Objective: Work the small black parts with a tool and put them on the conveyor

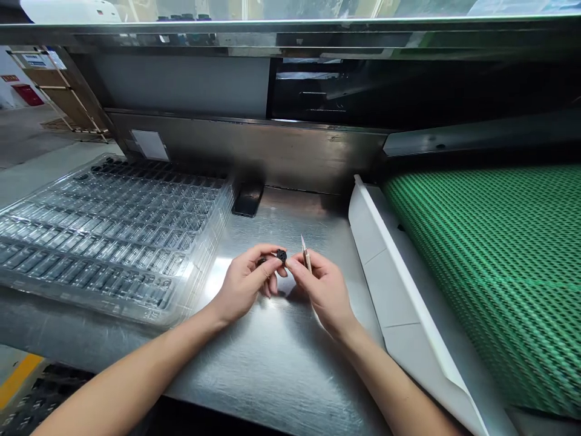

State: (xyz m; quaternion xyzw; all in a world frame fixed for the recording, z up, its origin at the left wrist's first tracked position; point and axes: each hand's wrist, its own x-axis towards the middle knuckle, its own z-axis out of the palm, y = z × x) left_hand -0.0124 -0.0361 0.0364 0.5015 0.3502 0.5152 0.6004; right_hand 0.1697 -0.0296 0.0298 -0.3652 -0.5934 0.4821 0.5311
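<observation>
Between the thumb and fingers of my left hand (247,278) is a small round black part (282,256) with a patterned end face. Another dark piece (261,261) shows partly within the same hand, mostly covered by fingers. My right hand (324,287) is closed on a craft knife (306,257), its thin blade pointing up and away from me. The right thumb and fingertip meet close beside the black part; whether they touch it I cannot tell. Both hands are above the steel table (267,375).
On the left lies a stack of clear plastic trays (181,284), with black parts along its far rows. A dark phone (247,200) rests at the back. To the right, a white guard (394,297) borders a green mesh conveyor belt (499,254). A steel panel (272,148) stands behind.
</observation>
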